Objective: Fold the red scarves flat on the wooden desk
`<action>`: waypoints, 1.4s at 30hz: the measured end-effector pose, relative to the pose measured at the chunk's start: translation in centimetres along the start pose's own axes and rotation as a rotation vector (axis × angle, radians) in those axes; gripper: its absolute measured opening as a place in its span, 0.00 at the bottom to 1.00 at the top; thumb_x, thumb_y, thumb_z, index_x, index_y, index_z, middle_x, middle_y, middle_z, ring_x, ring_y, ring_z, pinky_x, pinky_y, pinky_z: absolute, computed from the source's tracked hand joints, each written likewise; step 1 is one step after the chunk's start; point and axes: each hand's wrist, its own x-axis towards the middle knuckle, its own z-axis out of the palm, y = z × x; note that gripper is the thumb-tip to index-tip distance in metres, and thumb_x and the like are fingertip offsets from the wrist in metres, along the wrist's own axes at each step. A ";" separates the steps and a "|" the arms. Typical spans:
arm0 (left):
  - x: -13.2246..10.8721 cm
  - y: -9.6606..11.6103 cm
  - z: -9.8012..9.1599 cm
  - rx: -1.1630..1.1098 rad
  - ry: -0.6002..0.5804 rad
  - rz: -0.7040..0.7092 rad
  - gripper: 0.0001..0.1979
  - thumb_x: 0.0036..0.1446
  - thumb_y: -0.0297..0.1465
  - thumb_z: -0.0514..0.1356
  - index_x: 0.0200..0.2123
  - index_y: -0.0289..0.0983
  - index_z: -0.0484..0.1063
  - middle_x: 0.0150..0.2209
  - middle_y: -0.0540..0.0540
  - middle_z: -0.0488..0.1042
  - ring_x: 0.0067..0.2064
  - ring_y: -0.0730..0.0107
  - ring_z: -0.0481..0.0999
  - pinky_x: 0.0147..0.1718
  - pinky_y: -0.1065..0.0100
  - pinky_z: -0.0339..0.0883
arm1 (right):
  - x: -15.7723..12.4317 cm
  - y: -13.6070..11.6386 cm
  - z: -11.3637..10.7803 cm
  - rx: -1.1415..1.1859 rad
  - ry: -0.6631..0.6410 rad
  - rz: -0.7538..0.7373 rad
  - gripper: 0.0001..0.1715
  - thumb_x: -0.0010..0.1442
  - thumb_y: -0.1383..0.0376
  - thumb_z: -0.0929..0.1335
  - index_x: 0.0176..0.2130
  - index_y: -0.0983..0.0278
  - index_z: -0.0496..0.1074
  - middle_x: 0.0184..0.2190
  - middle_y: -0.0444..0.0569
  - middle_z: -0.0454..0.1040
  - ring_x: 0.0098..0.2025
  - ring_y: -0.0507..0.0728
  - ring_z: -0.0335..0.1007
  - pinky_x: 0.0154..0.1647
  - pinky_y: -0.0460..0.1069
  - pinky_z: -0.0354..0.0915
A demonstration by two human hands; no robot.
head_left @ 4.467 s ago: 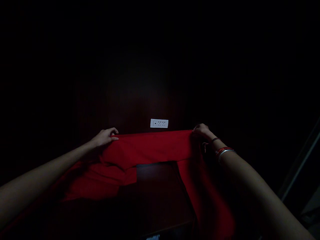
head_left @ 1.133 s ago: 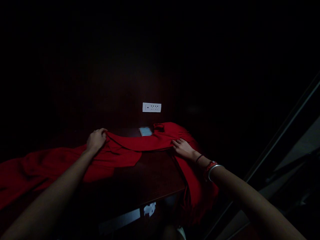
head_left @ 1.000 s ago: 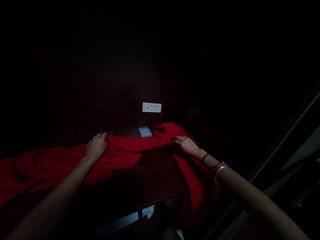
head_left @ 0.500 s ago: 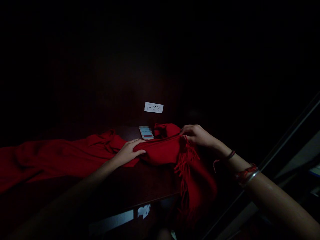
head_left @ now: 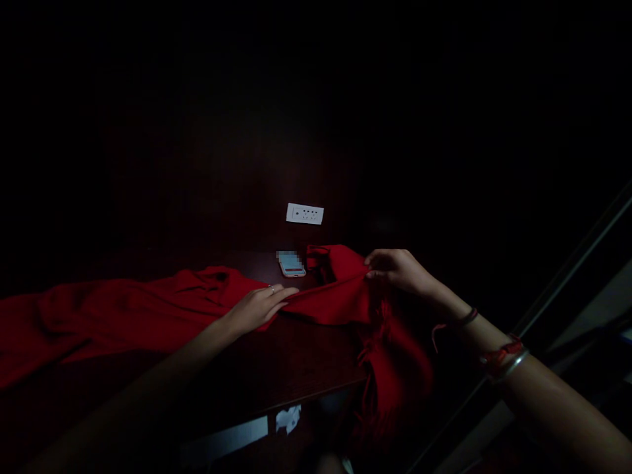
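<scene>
A long red fringed scarf [head_left: 330, 306] stretches across a dark wooden desktop, and its right end hangs over the front edge. My left hand [head_left: 259, 308], with a ring on one finger, is closed on the scarf near its middle, thumb against fingers. At the right, my right hand [head_left: 395, 268] pinches the scarf's upper edge between thumb and fingertips. Between the two hands the cloth is drawn fairly straight. The left part of the scarf lies in loose folds. Fringe dangles below the right hand, partly lost in the dark.
A phone [head_left: 292, 263] with a lit screen lies behind the scarf. On the dark wall above it is a white socket plate [head_left: 305, 214]. The desk's front edge [head_left: 316, 394] runs below my hands, with a pale crumpled item [head_left: 288, 419] beneath it.
My right hand has moved a little right with the scarf edge. The left hand has gone from lying with thumb apart to gripping the cloth, slightly lower and further right. The fringe has swung down.
</scene>
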 end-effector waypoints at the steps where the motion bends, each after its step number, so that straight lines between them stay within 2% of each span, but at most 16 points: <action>1: 0.0 -0.1 -0.2 -0.018 0.018 -0.022 0.16 0.58 0.32 0.44 0.50 0.38 0.58 0.39 0.45 0.69 0.38 0.69 0.69 0.38 0.69 0.62 | 0.0 0.1 -0.2 -0.028 0.001 -0.006 0.10 0.47 0.65 0.66 0.33 0.67 0.69 0.28 0.46 0.72 0.28 0.50 0.67 0.29 0.43 0.60; 3: 0.1 -0.2 -0.7 -0.052 0.031 -0.076 0.18 0.58 0.33 0.45 0.51 0.38 0.56 0.41 0.45 0.69 0.38 0.69 0.70 0.38 0.70 0.62 | 0.0 0.3 -0.4 -0.089 -0.011 -0.032 0.09 0.48 0.66 0.65 0.32 0.66 0.70 0.28 0.46 0.72 0.29 0.51 0.67 0.30 0.43 0.60; 6: 0.3 0.1 -1.7 -0.080 -0.010 -0.128 0.17 0.58 0.34 0.44 0.51 0.39 0.56 0.42 0.45 0.69 0.38 0.68 0.70 0.37 0.70 0.62 | 0.1 0.8 -0.3 -0.163 -0.046 -0.125 0.08 0.50 0.69 0.63 0.30 0.66 0.71 0.29 0.47 0.72 0.30 0.51 0.67 0.32 0.43 0.59; 11: 0.5 0.4 -1.9 -0.129 -0.080 -0.166 0.15 0.59 0.34 0.42 0.45 0.37 0.60 0.36 0.46 0.70 0.35 0.69 0.70 0.36 0.70 0.62 | 0.2 1.1 0.4 -0.248 -0.039 -0.197 0.10 0.52 0.71 0.60 0.29 0.67 0.71 0.28 0.48 0.71 0.29 0.50 0.65 0.30 0.42 0.58; 15: 0.8 0.7 -1.7 -0.139 0.006 -0.088 0.14 0.58 0.33 0.43 0.34 0.34 0.66 0.35 0.44 0.69 0.37 0.69 0.68 0.38 0.70 0.60 | 0.2 1.4 0.4 -0.251 -0.040 -0.211 0.12 0.53 0.72 0.59 0.28 0.68 0.70 0.28 0.48 0.70 0.28 0.50 0.64 0.30 0.42 0.57; 19: 1.0 1.0 -2.0 -0.181 0.075 -0.109 0.12 0.56 0.33 0.46 0.34 0.35 0.66 0.34 0.45 0.70 0.37 0.69 0.68 0.38 0.70 0.60 | 0.3 1.8 0.1 -0.239 -0.028 -0.208 0.12 0.54 0.72 0.58 0.28 0.68 0.70 0.28 0.48 0.70 0.29 0.50 0.63 0.31 0.42 0.57; 24: 1.2 1.6 -2.5 -0.348 0.024 -0.238 0.09 0.55 0.33 0.47 0.35 0.36 0.64 0.31 0.49 0.70 0.32 0.73 0.69 0.33 0.73 0.61 | 0.5 2.1 0.5 -0.253 -0.051 -0.250 0.12 0.53 0.73 0.58 0.28 0.68 0.69 0.27 0.48 0.69 0.28 0.50 0.63 0.30 0.43 0.57; 27: 1.1 1.8 -2.5 -0.424 -0.016 -0.252 0.13 0.51 0.34 0.53 0.39 0.35 0.63 0.29 0.50 0.69 0.30 0.74 0.68 0.29 0.74 0.61 | 0.5 2.1 0.9 -0.249 -0.078 -0.258 0.12 0.53 0.74 0.58 0.28 0.68 0.69 0.28 0.49 0.69 0.28 0.50 0.63 0.30 0.42 0.57; 30: 1.1 1.7 -2.4 -0.381 -0.081 -0.197 0.13 0.49 0.35 0.55 0.37 0.36 0.66 0.30 0.50 0.70 0.31 0.73 0.68 0.31 0.74 0.60 | 0.6 2.3 1.1 -0.250 -0.087 -0.232 0.12 0.53 0.74 0.58 0.28 0.68 0.69 0.28 0.49 0.70 0.29 0.50 0.64 0.31 0.43 0.57; 33: 1.1 1.6 -2.6 -0.314 -0.100 -0.158 0.10 0.52 0.34 0.51 0.30 0.36 0.69 0.31 0.48 0.72 0.34 0.71 0.69 0.35 0.72 0.58 | 0.8 2.9 1.5 -0.250 -0.108 -0.214 0.12 0.52 0.74 0.58 0.28 0.68 0.69 0.29 0.49 0.70 0.30 0.50 0.64 0.32 0.43 0.58; 37: 1.2 1.4 -2.8 -0.319 -0.113 -0.233 0.13 0.54 0.34 0.48 0.29 0.35 0.69 0.29 0.49 0.72 0.31 0.73 0.69 0.32 0.73 0.58 | 0.8 3.7 2.5 -0.263 -0.149 -0.245 0.12 0.53 0.73 0.58 0.28 0.68 0.69 0.29 0.50 0.70 0.30 0.51 0.65 0.32 0.43 0.57; 42: 1.3 1.3 -2.6 -0.341 -0.128 -0.246 0.09 0.50 0.35 0.52 0.29 0.35 0.67 0.27 0.51 0.69 0.29 0.74 0.66 0.28 0.74 0.58 | 0.6 4.2 3.1 -0.265 -0.118 -0.246 0.12 0.53 0.73 0.58 0.27 0.68 0.69 0.27 0.49 0.70 0.29 0.50 0.64 0.31 0.43 0.57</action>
